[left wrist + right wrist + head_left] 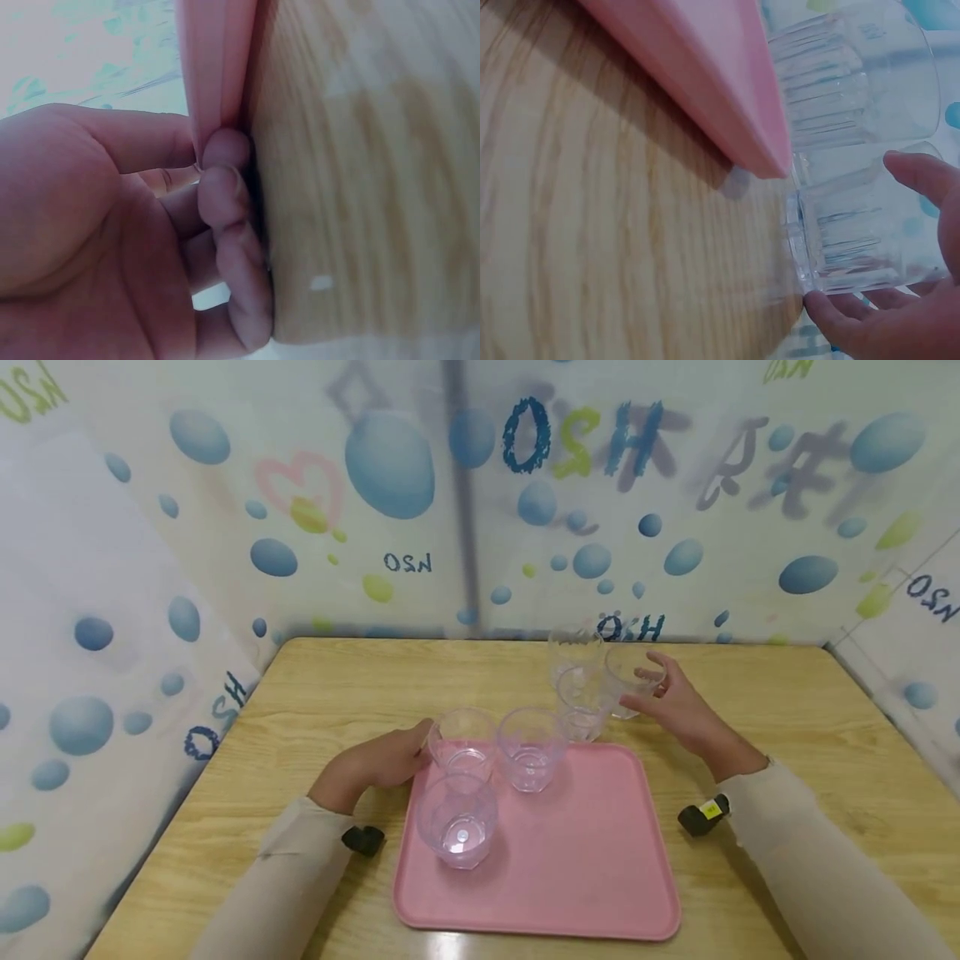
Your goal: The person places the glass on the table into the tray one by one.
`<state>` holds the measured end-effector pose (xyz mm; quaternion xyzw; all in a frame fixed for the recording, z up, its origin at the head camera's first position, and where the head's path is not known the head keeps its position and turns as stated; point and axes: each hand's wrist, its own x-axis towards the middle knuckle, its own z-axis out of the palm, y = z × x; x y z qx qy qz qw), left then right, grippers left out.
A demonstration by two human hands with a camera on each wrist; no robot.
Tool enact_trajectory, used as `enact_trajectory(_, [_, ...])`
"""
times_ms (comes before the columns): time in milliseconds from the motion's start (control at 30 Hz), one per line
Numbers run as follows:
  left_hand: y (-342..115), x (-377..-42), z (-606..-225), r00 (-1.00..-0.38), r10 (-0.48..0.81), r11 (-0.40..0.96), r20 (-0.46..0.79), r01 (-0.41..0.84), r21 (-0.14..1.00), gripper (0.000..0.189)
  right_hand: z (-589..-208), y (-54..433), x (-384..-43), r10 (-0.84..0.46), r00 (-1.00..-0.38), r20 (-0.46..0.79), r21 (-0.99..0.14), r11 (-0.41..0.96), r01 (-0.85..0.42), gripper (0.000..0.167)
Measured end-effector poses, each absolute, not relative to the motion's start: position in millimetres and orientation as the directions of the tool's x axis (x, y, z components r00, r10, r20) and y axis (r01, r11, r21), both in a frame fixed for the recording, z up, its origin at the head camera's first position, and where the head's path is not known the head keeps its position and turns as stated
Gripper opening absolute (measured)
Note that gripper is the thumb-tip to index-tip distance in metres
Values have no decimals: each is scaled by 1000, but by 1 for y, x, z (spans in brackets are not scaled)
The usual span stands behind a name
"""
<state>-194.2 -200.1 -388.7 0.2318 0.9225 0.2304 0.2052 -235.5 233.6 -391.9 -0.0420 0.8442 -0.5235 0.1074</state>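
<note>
Clear cup [621, 675] sits between the thumb and fingers of the right hand [681, 708], which are parted to its width and curved round it, just past the far right corner of the pink tray [585, 868], whose edge the left hand [393, 757] pinches. A sideways swing could topple the crowded neighbouring cups [579, 714], and tilting the tray might slide its three cups [531, 760]. Overlapping transparent walls blur outlines, and the head view hides the left fingertips [226, 147].

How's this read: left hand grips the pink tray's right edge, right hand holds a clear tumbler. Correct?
Wrong side: the head view shows the left hand gripping the pink tray by its left edge. The right hand does hold a clear tumbler.
</note>
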Motion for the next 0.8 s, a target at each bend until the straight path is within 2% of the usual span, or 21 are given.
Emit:
enact_trajectory(400, [-198,-195,-389,-813,516,786,-270,325,526,34,-392,243,-225,-151,-982,-111,-862,507,20,99])
enact_trajectory(633, [-198,-195,-389,-815,511,792,-274,322,519,28,-381,246,-205,-127,-985,-116,-859,510,35,100])
enact_trajectory(800, [-198,-194,-389,-817,508,791,-275,316,524,32,-373,246,-187,-153,-985,-75,-867,498,-11,94])
